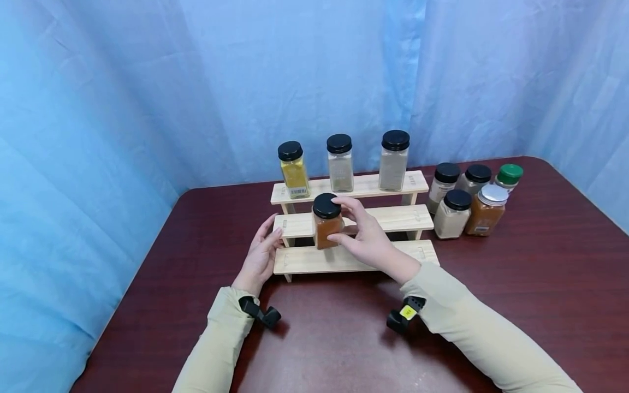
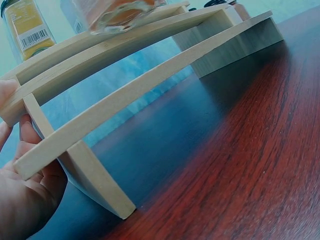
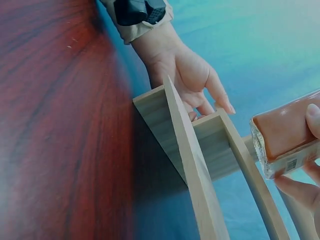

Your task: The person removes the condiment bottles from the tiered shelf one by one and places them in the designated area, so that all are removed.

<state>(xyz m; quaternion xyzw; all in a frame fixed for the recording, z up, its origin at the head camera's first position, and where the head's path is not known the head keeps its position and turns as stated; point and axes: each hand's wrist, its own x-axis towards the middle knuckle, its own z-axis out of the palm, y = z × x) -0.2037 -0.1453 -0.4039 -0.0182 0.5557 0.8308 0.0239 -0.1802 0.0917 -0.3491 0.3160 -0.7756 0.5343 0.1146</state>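
Note:
My right hand (image 1: 371, 240) grips a square spice jar (image 1: 327, 232) of orange-brown powder with a black lid, thumb low on its side and fingers up by the lid. The right wrist view shows the glass base of the jar (image 3: 285, 135) above the shelves. At the left end of a three-step wooden rack (image 1: 314, 259), my left hand (image 1: 260, 256) holds the middle shelf (image 2: 75, 75), thumb on top and fingers beneath. On the top shelf stand a jar of yellow powder (image 1: 295, 174) and two jars of greyish powder, one in the middle (image 1: 341, 169), one at the right (image 1: 393, 166).
Right of the rack, several jars cluster on the dark red table (image 1: 516, 273): a silver-lidded jar (image 1: 486, 213) of orange-brown powder, a black-lidded jar (image 1: 451, 218) of pale powder, a green-lidded jar (image 1: 509, 176) and other black-lidded ones. Blue curtains (image 1: 295, 71) hang behind.

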